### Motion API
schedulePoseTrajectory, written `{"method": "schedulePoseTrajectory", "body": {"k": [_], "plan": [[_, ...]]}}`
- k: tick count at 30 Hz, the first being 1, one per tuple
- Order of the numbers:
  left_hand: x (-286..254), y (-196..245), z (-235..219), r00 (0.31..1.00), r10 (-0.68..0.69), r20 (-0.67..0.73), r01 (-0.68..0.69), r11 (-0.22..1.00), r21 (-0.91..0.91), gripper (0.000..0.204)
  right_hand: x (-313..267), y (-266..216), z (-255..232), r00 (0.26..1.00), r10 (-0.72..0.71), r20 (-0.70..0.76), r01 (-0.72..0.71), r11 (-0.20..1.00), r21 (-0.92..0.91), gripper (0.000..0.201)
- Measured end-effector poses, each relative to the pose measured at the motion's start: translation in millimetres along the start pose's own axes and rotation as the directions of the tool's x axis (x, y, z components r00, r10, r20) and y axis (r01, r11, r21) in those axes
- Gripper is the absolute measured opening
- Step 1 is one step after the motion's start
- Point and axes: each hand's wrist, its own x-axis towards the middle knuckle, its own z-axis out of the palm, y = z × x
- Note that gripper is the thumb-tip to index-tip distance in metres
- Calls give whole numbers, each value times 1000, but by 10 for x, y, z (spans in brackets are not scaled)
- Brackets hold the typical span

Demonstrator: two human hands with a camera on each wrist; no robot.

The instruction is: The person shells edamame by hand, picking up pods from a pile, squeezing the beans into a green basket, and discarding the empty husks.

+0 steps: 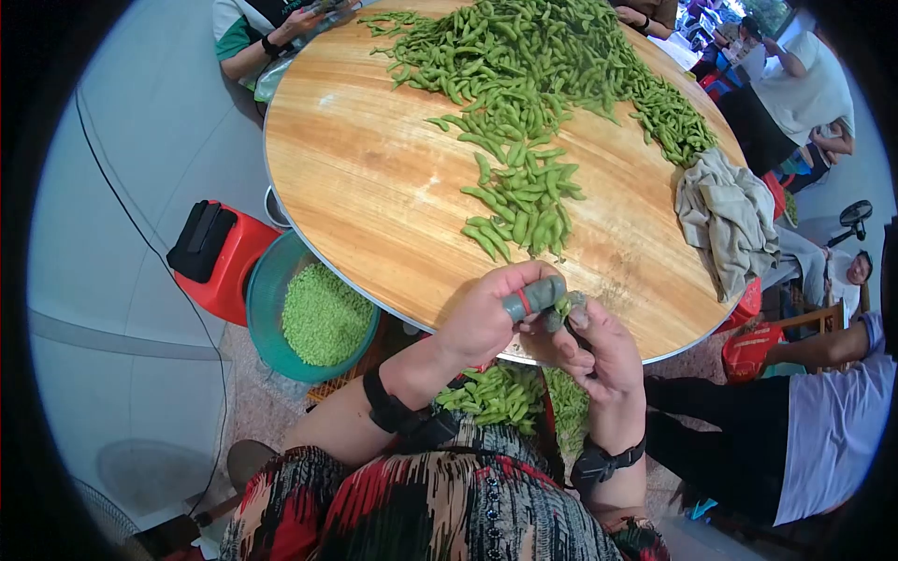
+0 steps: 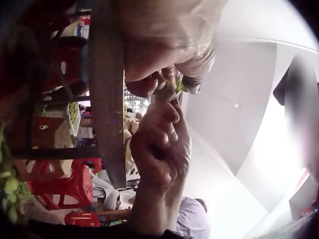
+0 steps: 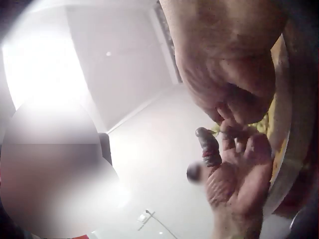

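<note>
Over the near edge of the round wooden table, my left hand and right hand meet at a green soybean pod. Both hands pinch it between their fingertips, which hide most of it. A grey-green cover with a red band wraps the left thumb. In the left wrist view, a bit of the pod peeks out between the hands. The right wrist view shows the same pod by the covered thumb. Beyond my hands, a trail of pods runs back to a large heap.
A teal basin of shelled beans stands at the lower left beside a red container. A crumpled cloth lies on the table's right edge. More pods sit below the edge, near my lap. Other people are around the table.
</note>
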Motion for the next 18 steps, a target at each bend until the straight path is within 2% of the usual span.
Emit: {"method": "schedulePoseTrajectory", "body": {"k": [1, 3, 4, 5, 6, 7, 8, 11, 12, 14, 15, 17, 18], "plan": [[-2, -7, 49, 1000, 2, -3, -2, 1000, -3, 15, -8, 15, 13, 991, -94, -91, 77, 981, -180, 16], [-29, 5, 166, 987, 142, -69, -122, 964, 237, 15, -8, 32, 32, 949, -259, -178, 132, 843, -521, 15], [-29, -49, 67, 993, 96, -63, -77, 964, 256, 13, -13, 40, 25, 931, -324, -168, 139, 740, -658, 16], [2, -95, 39, 970, 233, -74, -197, 924, 328, 10, -12, 52, 45, 909, -386, -158, 133, 627, -768, 13], [-12, -67, 55, 976, 185, -113, -148, 950, 276, 8, 3, 81, 51, 880, -456, -133, 127, 496, -859, 11], [29, -127, 36, 959, 266, -101, -212, 904, 372, 8, 53, 162, 22, 824, -563, -56, 211, 398, -893, 8], [24, -122, 46, 961, 261, -94, -222, 925, 308, 6, 86, 233, -6, 746, -666, 16, 280, 290, -915, 10], [42, -168, 53, 956, 261, -134, -210, 928, 306, 6, 91, 288, -36, 667, -744, 32, 202, 139, -969, 12], [48, -179, 59, 953, 270, -139, -211, 918, 335, 6, 76, 283, -43, 669, -742, 37, 205, 137, -969, 12], [63, -185, 54, 952, 275, -137, -211, 909, 359, 7, 38, 258, -42, 677, -720, 149, 102, -109, -989, 13], [68, -178, 52, 956, 254, -144, -191, 917, 350, 7, 39, 248, -38, 674, -725, 144, 95, -109, -990, 13], [70, -147, 69, 967, 216, -134, -161, 930, 331, 8, 52, 212, -21, 652, -679, 337, 96, -368, -925, 12], [60, -117, 77, 948, 244, -204, -110, 854, 508, 9, 49, 195, -13, 663, -659, 356, 64, -423, -904, 9]]}}
